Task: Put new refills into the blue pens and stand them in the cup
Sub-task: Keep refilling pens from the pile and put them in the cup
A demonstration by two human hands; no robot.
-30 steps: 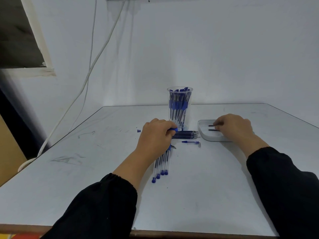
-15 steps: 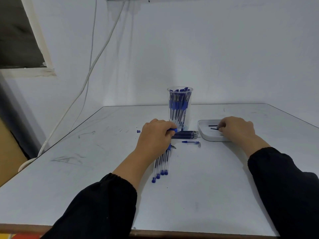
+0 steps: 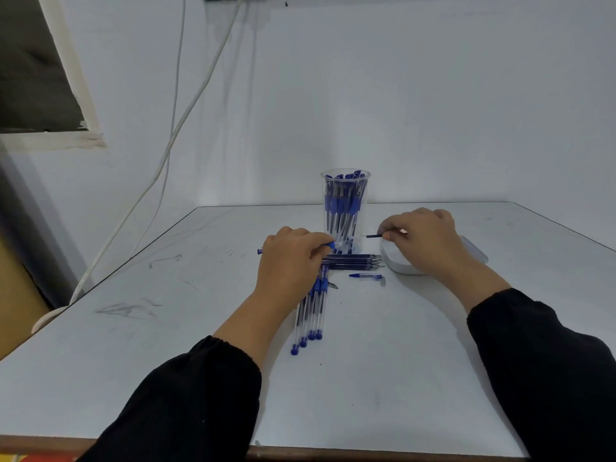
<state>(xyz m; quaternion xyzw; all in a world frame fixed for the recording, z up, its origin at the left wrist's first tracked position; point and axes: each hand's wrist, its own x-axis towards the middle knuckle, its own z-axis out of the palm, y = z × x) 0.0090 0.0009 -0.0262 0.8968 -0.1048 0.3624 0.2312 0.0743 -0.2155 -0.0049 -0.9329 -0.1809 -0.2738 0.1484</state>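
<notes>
Left hand [image 3: 290,261]: curled around a blue pen [image 3: 333,245], open barrel end pointing right, above the table [image 3: 200,345].
Right hand [image 3: 423,238]: pinching a thin refill [image 3: 375,235] between thumb and fingers, tip pointing left, over the white tray [image 3: 400,265].
Refill to pen: near, not touching, just right of the barrel end.
Cup [image 3: 345,208]: upright behind both hands, full of blue pens.
Spare refills [image 3: 356,261]: bundle lying flat in front of the cup.
Waiting pens [image 3: 311,315]: row lying under the left wrist.
Pen cap [image 3: 366,276]: alone, beside the tray.

Left hand [image 3: 289,261] hides pen barrel; right hand [image 3: 423,240] covers tray [image 3: 475,250].
</notes>
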